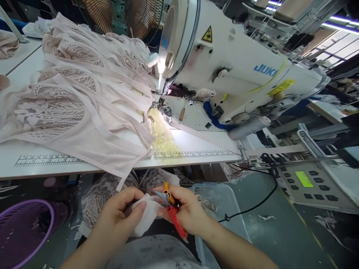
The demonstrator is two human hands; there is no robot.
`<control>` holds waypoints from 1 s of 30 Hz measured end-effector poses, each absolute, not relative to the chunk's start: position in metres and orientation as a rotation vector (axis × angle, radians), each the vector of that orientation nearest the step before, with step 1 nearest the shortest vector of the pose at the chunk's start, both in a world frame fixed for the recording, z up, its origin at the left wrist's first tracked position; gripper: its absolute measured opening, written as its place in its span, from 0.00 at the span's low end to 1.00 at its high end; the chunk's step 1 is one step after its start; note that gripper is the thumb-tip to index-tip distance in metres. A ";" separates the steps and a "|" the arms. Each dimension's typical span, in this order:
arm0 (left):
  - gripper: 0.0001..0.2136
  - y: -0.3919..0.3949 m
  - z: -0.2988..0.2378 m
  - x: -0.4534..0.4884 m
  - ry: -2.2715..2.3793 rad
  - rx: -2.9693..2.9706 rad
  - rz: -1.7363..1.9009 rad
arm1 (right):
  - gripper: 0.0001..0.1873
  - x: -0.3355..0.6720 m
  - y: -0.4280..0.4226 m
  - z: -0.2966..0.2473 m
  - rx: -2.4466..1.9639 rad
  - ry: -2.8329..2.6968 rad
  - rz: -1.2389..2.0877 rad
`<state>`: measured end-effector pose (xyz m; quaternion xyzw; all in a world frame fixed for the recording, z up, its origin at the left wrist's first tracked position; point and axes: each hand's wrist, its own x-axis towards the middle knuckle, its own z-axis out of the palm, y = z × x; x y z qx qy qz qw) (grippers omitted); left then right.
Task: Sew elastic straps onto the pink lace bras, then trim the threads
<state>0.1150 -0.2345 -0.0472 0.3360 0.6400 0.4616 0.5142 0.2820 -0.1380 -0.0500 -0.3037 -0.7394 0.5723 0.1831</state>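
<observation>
My left hand (123, 211) pinches a small pale fabric piece (147, 215) in front of my lap, below the table edge. My right hand (187, 211) is closed on red-and-orange thread snips (172, 213), whose blades point left toward the fabric. Both hands touch the same fabric piece. Lace garment parts (112, 194) hang just behind my hands.
A white Juki sewing machine (238, 71) stands on the white table (56, 160), with a pile of pink lace garments (70, 93) to its left. A purple basket (25, 231) sits lower left, a clear plastic bin (221, 201) right of my hands, and a control panel (311, 185) at right.
</observation>
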 end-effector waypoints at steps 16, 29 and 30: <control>0.15 -0.229 -0.041 0.130 1.335 0.441 1.078 | 0.15 0.299 -0.130 -0.031 -1.054 -2.015 1.988; 0.13 -0.224 -0.060 0.140 1.294 0.390 0.980 | 0.37 0.329 -0.071 -0.066 -0.324 -2.858 1.945; 0.13 -0.223 -0.061 0.140 1.296 0.369 0.980 | 0.37 0.330 -0.071 -0.066 -0.289 -2.887 1.930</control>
